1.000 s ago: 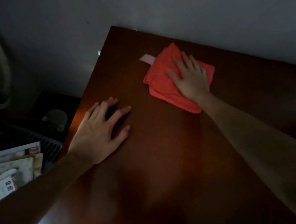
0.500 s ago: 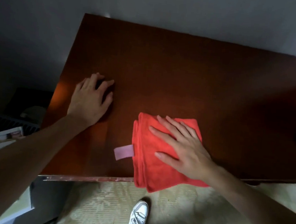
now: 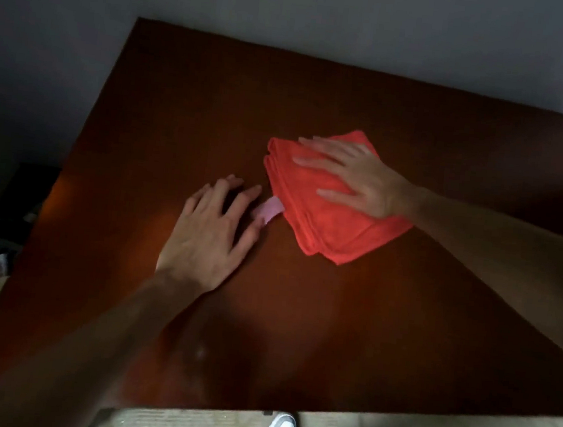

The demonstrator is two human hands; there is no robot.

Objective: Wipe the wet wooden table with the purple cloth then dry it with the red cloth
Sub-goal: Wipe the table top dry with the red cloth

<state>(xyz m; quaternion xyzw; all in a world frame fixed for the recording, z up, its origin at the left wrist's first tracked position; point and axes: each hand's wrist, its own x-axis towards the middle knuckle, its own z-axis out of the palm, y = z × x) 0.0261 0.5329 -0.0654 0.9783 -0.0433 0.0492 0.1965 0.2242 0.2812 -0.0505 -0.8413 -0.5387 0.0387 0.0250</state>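
**Drying pass with the red cloth**

I see my right hand (image 3: 362, 180) lying flat, fingers straight and spread, pressing the folded red cloth (image 3: 328, 211) onto the middle of the wooden table (image 3: 216, 86). My left hand (image 3: 212, 234) is released too, palm down on the bare wood just beside the cloth, its fingertips near the pale tag (image 3: 268, 211) that sticks out of the fold. The purple cloth is not in view. To dry well, I judge I should keep even pressure through the whole palm, run overlapping strokes out to each edge, lift the bracing hand to dry under it, and turn the cloth once that face is damp
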